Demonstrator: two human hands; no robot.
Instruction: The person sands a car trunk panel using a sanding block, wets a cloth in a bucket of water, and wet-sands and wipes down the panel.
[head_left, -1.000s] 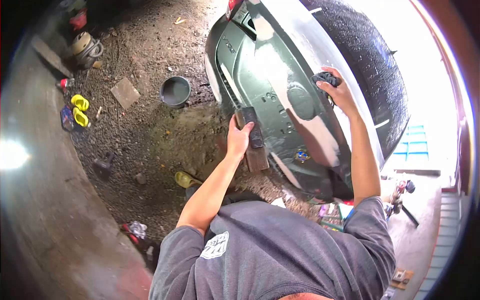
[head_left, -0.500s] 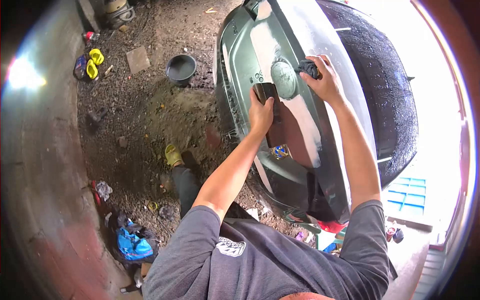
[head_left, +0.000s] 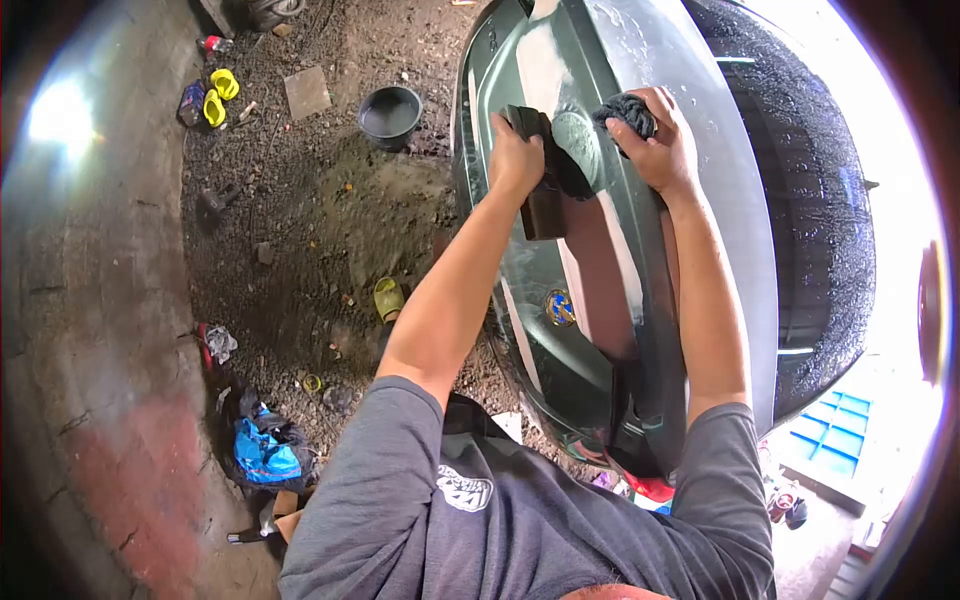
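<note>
My left hand [head_left: 516,163] is wrapped round a long dark sanding block [head_left: 543,214], which lies against the green car's rear panel [head_left: 560,365]. Pale, filler-like patches [head_left: 541,62] show on that panel, and a rounded, wet-looking grey-green area [head_left: 577,140] sits just right of the block. In my right hand [head_left: 668,150] is a bunched dark grey cloth [head_left: 626,113], held at the panel's upper edge. Below the block a round blue and gold emblem [head_left: 560,308] is in plain sight. The block's underside is hidden.
A dark basin [head_left: 390,113] stands on the gravel floor to the left. Yellow clogs [head_left: 219,96], a flat square slab [head_left: 307,93] and a blue plastic bag [head_left: 266,452] lie near the wall. The wet rear window [head_left: 800,180] is on the right.
My left hand has slid the sanding block farther up the panel, away from me, uncovering the emblem. My right hand has moved slightly forward with the cloth. The view has shifted a little.
</note>
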